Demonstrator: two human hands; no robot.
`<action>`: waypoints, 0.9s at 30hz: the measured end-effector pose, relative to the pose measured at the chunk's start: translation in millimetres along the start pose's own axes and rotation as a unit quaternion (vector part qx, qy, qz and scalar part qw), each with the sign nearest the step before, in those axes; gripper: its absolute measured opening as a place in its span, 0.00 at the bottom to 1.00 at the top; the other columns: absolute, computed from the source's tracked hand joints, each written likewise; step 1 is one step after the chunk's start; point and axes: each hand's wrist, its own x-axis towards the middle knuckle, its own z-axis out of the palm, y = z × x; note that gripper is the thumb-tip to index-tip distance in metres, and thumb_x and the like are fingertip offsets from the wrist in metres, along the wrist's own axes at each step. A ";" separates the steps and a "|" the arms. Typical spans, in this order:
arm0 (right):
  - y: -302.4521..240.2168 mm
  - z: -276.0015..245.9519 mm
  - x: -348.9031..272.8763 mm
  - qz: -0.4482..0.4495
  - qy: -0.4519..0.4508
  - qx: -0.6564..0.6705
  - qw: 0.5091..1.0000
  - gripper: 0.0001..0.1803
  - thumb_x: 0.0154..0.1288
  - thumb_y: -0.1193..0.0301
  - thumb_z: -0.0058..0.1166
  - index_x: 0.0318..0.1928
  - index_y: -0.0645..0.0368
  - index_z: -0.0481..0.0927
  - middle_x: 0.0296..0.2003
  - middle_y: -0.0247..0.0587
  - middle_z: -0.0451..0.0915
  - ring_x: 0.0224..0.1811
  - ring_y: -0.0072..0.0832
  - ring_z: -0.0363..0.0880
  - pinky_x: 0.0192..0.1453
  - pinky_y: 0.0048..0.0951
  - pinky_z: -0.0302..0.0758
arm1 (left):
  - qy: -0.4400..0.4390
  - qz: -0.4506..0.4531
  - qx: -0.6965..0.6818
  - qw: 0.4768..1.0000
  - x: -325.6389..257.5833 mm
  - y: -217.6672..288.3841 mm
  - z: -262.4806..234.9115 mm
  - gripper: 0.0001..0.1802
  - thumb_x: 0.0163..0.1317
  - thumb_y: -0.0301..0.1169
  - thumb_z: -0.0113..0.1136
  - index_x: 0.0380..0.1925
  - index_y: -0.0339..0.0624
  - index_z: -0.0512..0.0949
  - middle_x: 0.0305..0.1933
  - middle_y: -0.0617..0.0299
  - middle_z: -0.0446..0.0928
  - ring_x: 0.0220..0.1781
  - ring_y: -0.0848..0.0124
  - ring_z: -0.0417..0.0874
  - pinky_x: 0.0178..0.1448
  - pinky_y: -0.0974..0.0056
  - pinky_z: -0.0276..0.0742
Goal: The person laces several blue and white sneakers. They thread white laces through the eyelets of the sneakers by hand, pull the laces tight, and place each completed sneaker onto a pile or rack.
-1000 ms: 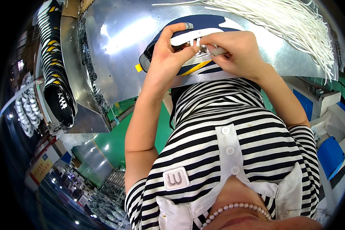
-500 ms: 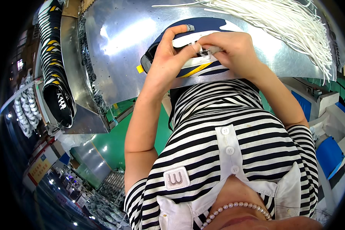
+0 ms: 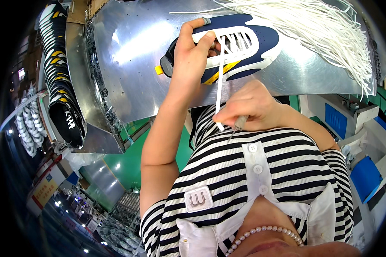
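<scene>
A navy and white shoe upper (image 3: pixel 266 43) with yellow accents lies on the metal tabletop, its toe pointing right. My left hand (image 3: pixel 191 58) is closed round its heel end, the thumb inside the opening and a wrapped fingertip on the far side. From the partly laced eyelets a white shoelace (image 3: pixel 220 83) runs taut toward my body. Its near end is pinched in my right hand (image 3: pixel 255 106), in front of my striped shirt. A small hook tool (image 3: pixel 240 124) with a thin metal tip also sticks out of that hand.
A heap of loose white laces (image 3: pixel 330 38) covers the far right of the metal table (image 3: pixel 137 81). To the left, a long row of nested shoe uppers (image 3: pixel 58 64) stands along a metal ledge. Grey machinery with blue panels (image 3: pixel 335 120) is at the right.
My right hand has drawn away from the eyelets toward my body, stretching the lace out. The shoe has tilted, so its laced front now shows. My left hand keeps its hold.
</scene>
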 end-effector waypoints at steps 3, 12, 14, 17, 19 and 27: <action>25.1 2.5 0.6 0.011 0.120 -0.093 0.988 0.14 0.50 0.81 0.61 0.40 0.56 0.86 0.24 0.34 0.82 0.22 0.24 0.80 0.25 0.24 0.73 | -0.016 0.003 0.024 1.000 -4.1 3.6 -0.8 0.24 0.69 0.32 0.55 0.62 0.37 0.66 0.39 0.51 0.81 0.42 0.67 0.82 0.50 0.66 0.78; -13.8 -42.2 -25.0 0.373 0.168 0.142 0.901 0.10 0.64 0.70 0.62 0.44 0.57 0.85 0.21 0.31 0.75 0.20 0.14 0.67 0.25 0.18 0.64 | -0.069 0.182 0.290 0.937 -69.1 0.8 -23.3 0.26 0.64 0.27 0.64 0.59 0.34 0.67 0.48 0.49 0.82 0.51 0.67 0.83 0.58 0.64 0.76; -13.6 -32.2 -14.8 0.398 0.144 0.053 0.905 0.08 0.65 0.67 0.62 0.40 0.58 0.85 0.20 0.34 0.77 0.20 0.17 0.72 0.26 0.21 0.68 | -0.035 0.169 0.341 0.924 -72.8 -1.2 -15.0 0.21 0.59 0.24 0.67 0.50 0.34 0.72 0.43 0.50 0.83 0.45 0.66 0.85 0.51 0.66 0.78; 0.2 -13.1 -11.7 0.314 0.147 -0.143 0.927 0.09 0.61 0.66 0.64 0.36 0.58 0.83 0.21 0.36 0.81 0.19 0.28 0.77 0.26 0.26 0.71 | -0.015 0.219 0.376 0.900 -67.3 -0.6 -8.1 0.15 0.58 0.23 0.66 0.45 0.35 0.75 0.36 0.51 0.83 0.38 0.64 0.86 0.43 0.66 0.79; 8.7 -6.4 -11.5 0.287 0.157 -0.211 0.921 0.09 0.60 0.65 0.65 0.36 0.57 0.83 0.22 0.37 0.82 0.20 0.32 0.78 0.27 0.27 0.73 | -0.016 0.235 0.379 0.895 -65.1 -2.5 -6.9 0.15 0.59 0.22 0.65 0.45 0.35 0.75 0.36 0.51 0.83 0.36 0.65 0.86 0.42 0.66 0.79; 2.7 -22.6 10.0 0.325 0.210 0.120 0.914 0.09 0.64 0.67 0.63 0.38 0.60 0.83 0.21 0.24 0.76 0.21 0.08 0.67 0.24 0.14 0.64 | -0.024 0.193 0.331 0.923 -59.3 -5.1 -13.8 0.16 0.60 0.27 0.65 0.47 0.34 0.76 0.35 0.52 0.83 0.29 0.69 0.81 0.36 0.66 0.75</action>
